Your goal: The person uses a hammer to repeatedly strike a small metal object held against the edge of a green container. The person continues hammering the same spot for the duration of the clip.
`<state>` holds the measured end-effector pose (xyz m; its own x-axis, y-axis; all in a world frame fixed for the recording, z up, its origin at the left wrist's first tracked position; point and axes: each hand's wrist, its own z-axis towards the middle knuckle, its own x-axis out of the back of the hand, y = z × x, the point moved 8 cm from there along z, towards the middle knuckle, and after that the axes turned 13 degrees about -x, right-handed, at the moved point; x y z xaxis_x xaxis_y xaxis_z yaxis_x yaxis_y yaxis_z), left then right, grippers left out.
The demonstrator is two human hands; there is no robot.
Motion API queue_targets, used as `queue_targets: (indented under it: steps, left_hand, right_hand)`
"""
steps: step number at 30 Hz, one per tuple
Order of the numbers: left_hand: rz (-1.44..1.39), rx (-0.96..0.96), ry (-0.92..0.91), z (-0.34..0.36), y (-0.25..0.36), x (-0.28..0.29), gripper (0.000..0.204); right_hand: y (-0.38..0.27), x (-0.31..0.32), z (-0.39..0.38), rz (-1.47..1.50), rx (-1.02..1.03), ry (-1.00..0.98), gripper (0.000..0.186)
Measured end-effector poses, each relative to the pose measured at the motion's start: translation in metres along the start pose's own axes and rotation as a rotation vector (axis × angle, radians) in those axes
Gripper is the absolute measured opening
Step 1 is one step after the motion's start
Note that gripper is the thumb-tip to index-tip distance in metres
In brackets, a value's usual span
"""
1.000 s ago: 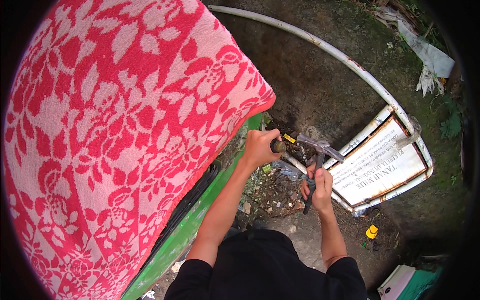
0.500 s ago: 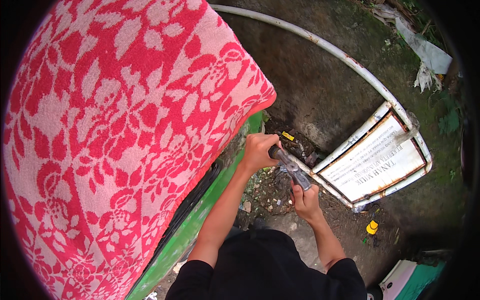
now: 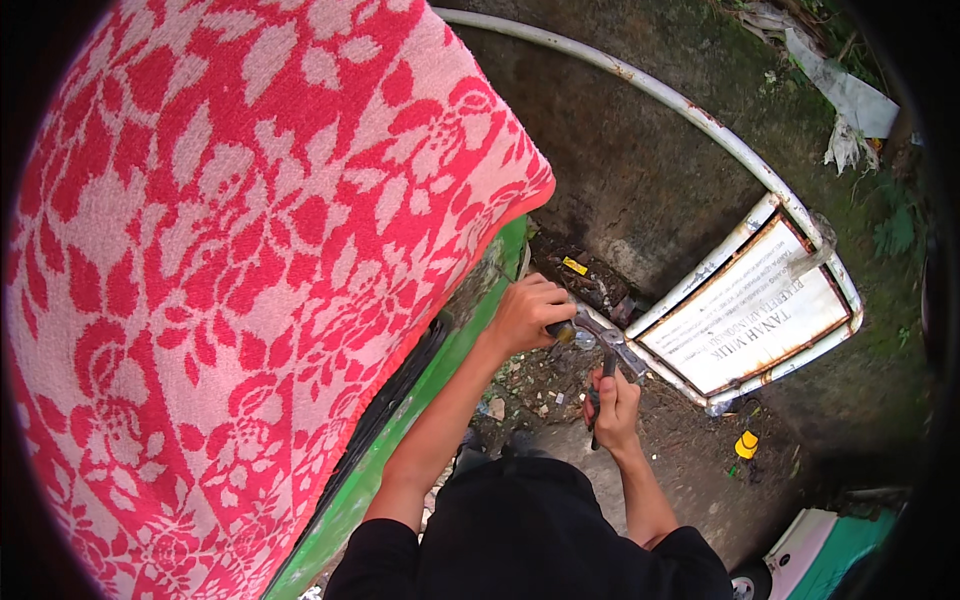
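Far L, red & pink flowered cloth [image 3: 250, 250], green panel [image 3: 440, 378] along its R edge. Nr cloth's R corner, L grip [image 3: 530, 312] closed round a dark tool handle [image 3: 563, 332], end poking out R. Just beside: hammer [image 3: 610, 342], head nr that end, can't tell if touching; R grip [image 3: 616, 406] clenched on hammer's handle. Further R, white sign [image 3: 750, 310] w/ rusty edges, its bottom corner nr yellow scrap [image 3: 746, 444] on ground [image 3: 690, 470].

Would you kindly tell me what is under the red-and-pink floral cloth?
Along the lower right edge of the cloth, a green surface and a black strip show; whatever lies under the rest is covered.
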<state>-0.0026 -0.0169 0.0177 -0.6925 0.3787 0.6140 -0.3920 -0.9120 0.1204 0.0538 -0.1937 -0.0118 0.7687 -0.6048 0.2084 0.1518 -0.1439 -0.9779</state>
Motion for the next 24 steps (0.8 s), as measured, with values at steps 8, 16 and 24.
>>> queue_targets:
  steps: [8,16,24]
  left_hand:
    - [0.033,0.054,0.118,-0.012,0.024,0.021,0.024]
    - [0.05,0.076,0.136,-0.041,0.019,0.022,0.03]
    - [0.061,0.144,-0.035,-0.044,0.02,0.028,0.043]
  right_hand:
    - [0.003,-0.001,-0.008,0.064,-0.011,0.005,0.045]
    - [0.013,-0.006,-0.014,0.079,-0.058,-0.036,0.045]
    - [0.019,-0.017,-0.025,-0.006,-0.058,-0.134,0.046]
